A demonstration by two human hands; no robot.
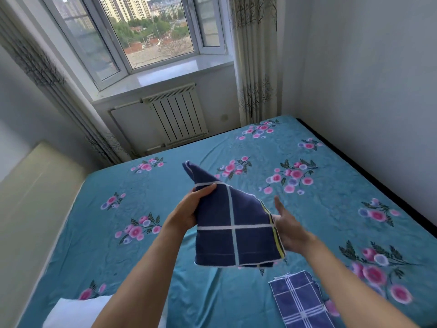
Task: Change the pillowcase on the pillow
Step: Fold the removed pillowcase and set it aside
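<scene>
My left hand [189, 207] grips the top edge of the folded navy checked pillowcase [234, 223], fingers curled over it, holding it up above the bed [212, 162]; my right hand [287, 227] is at the cloth's yellow-striped side with fingers stretched out, and I cannot tell whether it has hold of the edge. Below my arms, the bare white pillow [78, 313] lies at the near left on the teal floral sheet, and a second folded checked cloth [300, 301] lies near right.

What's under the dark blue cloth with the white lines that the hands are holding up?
Below the held dark blue cloth is the flowery teal bedsheet. The cloth hangs in the air, gripped by the left hand. It covers part of the right hand and some sheet.
</scene>
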